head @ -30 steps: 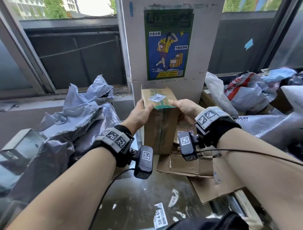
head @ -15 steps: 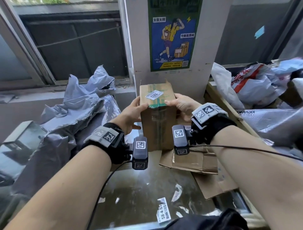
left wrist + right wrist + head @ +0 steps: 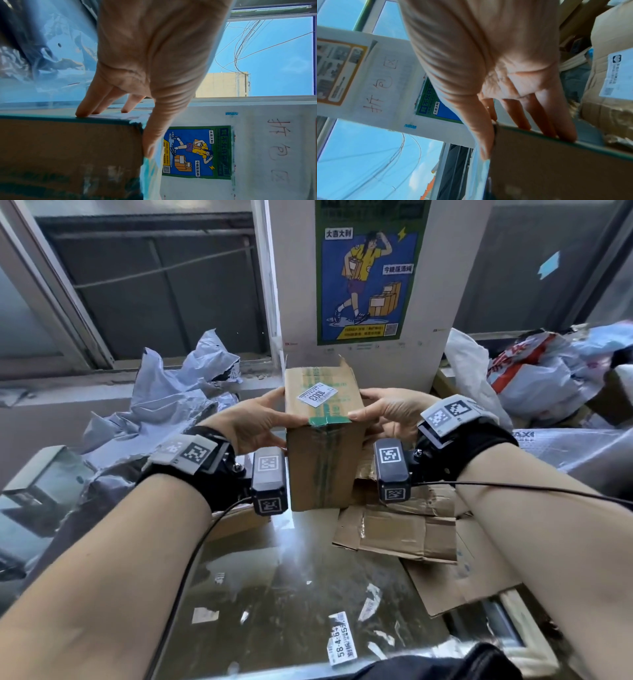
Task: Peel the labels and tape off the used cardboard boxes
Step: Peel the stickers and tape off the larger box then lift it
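A small white label [image 3: 317,396] printed "1003" sits on the top face of the cardboard box [image 3: 323,460], slightly askew, over a strip of green-printed tape [image 3: 327,419] that runs across the top and down the near face. The smaller print on the label is too fine to read. The box stands upright near the far edge of the bench [image 3: 291,587], its far top flap raised and torn.

The left hand [image 3: 255,422] clamps the box's left side, thumb along the top near edge and fingers [image 3: 96,102] held together against the side. The right hand [image 3: 383,414] mirrors it on the right side, thumb at the top corner, fingers [image 3: 544,119] straight against the side panel.

Behind the box a white pillar carries a green-bordered poster [image 3: 371,272] of a figure in yellow carrying parcels, with Chinese headings and a QR code. The wrist views show handwritten red characters [image 3: 279,147] higher on the pillar, probably "拆包区", though the strokes are faint.

The bench has a glossy, reflective top littered with peeled scraps, one slip [image 3: 340,642] near its front edge reading "58-4-6". Flattened cardboard [image 3: 404,529] lies right of the box, crumpled grey mailer bags [image 3: 161,409] left, white and red bags [image 3: 534,374] at the far right. Windows flank the pillar. The box's far side is hidden.
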Tool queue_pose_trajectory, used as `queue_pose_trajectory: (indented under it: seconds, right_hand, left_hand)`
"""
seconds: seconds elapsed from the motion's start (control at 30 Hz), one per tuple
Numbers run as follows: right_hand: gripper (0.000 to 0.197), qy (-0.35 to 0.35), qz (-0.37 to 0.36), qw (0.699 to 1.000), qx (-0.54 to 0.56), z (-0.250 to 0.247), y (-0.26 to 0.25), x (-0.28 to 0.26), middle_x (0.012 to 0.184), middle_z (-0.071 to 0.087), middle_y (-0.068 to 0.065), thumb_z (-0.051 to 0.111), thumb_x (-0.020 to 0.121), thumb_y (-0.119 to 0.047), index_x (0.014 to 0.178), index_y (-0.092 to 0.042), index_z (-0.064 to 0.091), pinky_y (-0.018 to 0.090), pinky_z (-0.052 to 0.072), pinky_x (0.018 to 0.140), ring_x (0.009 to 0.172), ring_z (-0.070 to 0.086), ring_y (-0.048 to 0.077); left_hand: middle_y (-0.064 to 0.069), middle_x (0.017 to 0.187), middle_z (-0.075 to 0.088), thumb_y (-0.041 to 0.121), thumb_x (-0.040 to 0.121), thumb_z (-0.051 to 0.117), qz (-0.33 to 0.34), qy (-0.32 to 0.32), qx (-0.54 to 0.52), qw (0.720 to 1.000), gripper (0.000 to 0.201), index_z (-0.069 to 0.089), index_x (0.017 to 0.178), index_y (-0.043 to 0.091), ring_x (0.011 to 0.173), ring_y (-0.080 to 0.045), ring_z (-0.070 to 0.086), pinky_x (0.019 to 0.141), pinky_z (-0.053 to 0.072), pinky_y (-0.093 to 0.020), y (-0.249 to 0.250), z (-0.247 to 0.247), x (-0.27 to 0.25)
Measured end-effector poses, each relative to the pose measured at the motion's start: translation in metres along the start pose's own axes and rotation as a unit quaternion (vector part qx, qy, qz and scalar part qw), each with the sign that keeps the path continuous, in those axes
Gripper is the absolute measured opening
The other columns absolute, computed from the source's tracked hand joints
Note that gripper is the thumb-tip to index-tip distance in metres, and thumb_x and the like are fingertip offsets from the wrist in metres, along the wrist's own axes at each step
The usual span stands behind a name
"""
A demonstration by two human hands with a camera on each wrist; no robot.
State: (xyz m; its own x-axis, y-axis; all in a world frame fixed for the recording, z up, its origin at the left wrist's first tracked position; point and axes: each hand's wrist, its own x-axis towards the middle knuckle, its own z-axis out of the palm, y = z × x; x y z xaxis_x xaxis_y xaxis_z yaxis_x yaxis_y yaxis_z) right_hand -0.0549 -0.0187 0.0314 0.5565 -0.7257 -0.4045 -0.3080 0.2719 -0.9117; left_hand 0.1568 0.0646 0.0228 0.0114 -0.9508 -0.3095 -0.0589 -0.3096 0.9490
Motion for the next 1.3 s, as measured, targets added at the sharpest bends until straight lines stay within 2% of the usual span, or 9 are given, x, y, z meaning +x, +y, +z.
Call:
queue_pose_trajectory:
  seconds: [0.2,0.37,0.5,0.7,0.87,1.0,1.07,1.17,1.3]
  right_hand:
    - [0.036,0.003,0.065,0.996,-0.06,0.01,-0.017,0.015,0.118,0.066,0.012,0.062,0.084,0.004,0.12,-0.002,0.057,0.042,0.034,0.112,0.117,0.059,0.024]
    - [0.044,0.017,0.093,0.99,-0.1,0.008,-0.028,0.029,0.129,0.059,0.014,0.059,0.087,0.004,0.13,-0.002,0.052,0.041,0.037,0.11,0.123,0.055,0.024]
    - [0.026,0.002,0.113,0.987,-0.116,0.003,-0.027,0.039,0.129,0.06,0.013,0.065,0.083,0.001,0.108,-0.007,0.063,0.041,0.019,0.118,0.131,0.045,0.021]
    - [0.031,0.007,0.11,0.989,-0.101,-0.001,-0.024,0.041,0.126,0.062,0.015,0.065,0.083,0.002,0.112,-0.005,0.06,0.044,0.027,0.115,0.128,0.049,0.024]
    - [0.018,0.048,0.024,0.999,-0.009,-0.002,-0.002,0.028,0.074,0.074,0.003,0.064,0.085,-0.002,0.1,-0.012,0.063,0.035,0.058,0.069,0.065,0.07,0.016]
    - [0.039,0.071,-0.027,0.995,0.059,-0.005,0.028,0.025,0.096,0.07,0.006,0.056,0.093,-0.036,0.119,-0.009,0.06,0.031,0.052,0.066,0.064,0.068,0.018]
    - [0.045,0.073,-0.007,0.995,0.074,-0.006,0.044,0.026,0.106,0.068,0.008,0.041,0.098,-0.046,0.122,-0.011,0.056,0.033,0.049,0.076,0.079,0.067,0.021]
    - [0.036,0.112,0.021,0.977,-0.179,-0.008,0.062,0.025,0.124,0.06,0.01,0.046,0.098,-0.019,0.131,-0.006,0.052,0.026,0.049,0.082,0.089,0.06,0.021]
    - [0.041,0.04,0.024,0.884,-0.465,0.0,0.088,0.015,0.13,0.058,0.005,0.059,0.088,-0.011,0.129,-0.011,0.058,0.025,0.042,0.097,0.117,0.055,0.022]
  left_hand:
    - [-0.004,0.098,0.074,-0.004,0.086,0.06,-0.04,0.006,-0.005,0.999,0.062,0.047,0.131,0.037,0.069,-0.022,0.072,0.07,0.057,-0.041,-0.003,-0.012,0.009]
    - [-0.005,0.103,0.073,-0.006,0.085,0.062,-0.052,0.021,-0.009,0.998,0.07,0.043,0.141,0.032,0.078,-0.024,0.072,0.064,0.061,-0.041,-0.003,-0.015,0.02]
    - [-0.01,0.112,0.069,-0.007,0.084,0.062,-0.07,0.037,-0.004,0.997,0.066,0.047,0.134,0.033,0.074,-0.027,0.072,0.059,0.06,-0.041,-0.001,-0.013,0.024]
    - [-0.007,0.12,0.065,-0.006,0.079,0.067,-0.081,0.062,0.005,0.995,0.063,0.053,0.125,0.035,0.108,-0.031,0.064,0.09,0.051,-0.057,-0.001,-0.01,0.027]
    - [-0.006,0.101,0.063,0.002,0.089,0.062,-0.069,0.084,-0.026,0.994,0.048,0.052,0.123,0.034,0.103,-0.025,0.06,0.078,0.055,-0.044,-0.004,0.003,0.014]
    - [-0.014,0.103,0.062,0.023,0.089,0.064,-0.08,0.127,0.029,0.988,0.034,0.047,0.118,0.028,0.082,-0.028,0.064,0.084,0.048,-0.043,-0.007,0.009,0.01]
    - [-0.013,0.119,0.057,0.026,0.089,0.064,-0.06,0.174,0.059,0.981,0.058,0.03,0.136,0.024,0.096,-0.031,0.063,0.09,0.046,-0.044,-0.01,0.013,0.014]
    - [-0.007,0.158,0.017,0.03,0.092,0.057,0.06,0.225,0.264,0.936,0.074,0.014,0.152,0.033,0.143,-0.033,0.019,0.117,0.016,-0.046,-0.012,0.028,0.017]
    - [-0.001,0.159,0.018,0.051,0.085,0.063,0.132,0.165,0.485,0.849,0.072,0.031,0.148,0.033,0.146,-0.03,0.001,0.117,0.0,-0.037,-0.022,0.042,0.017]
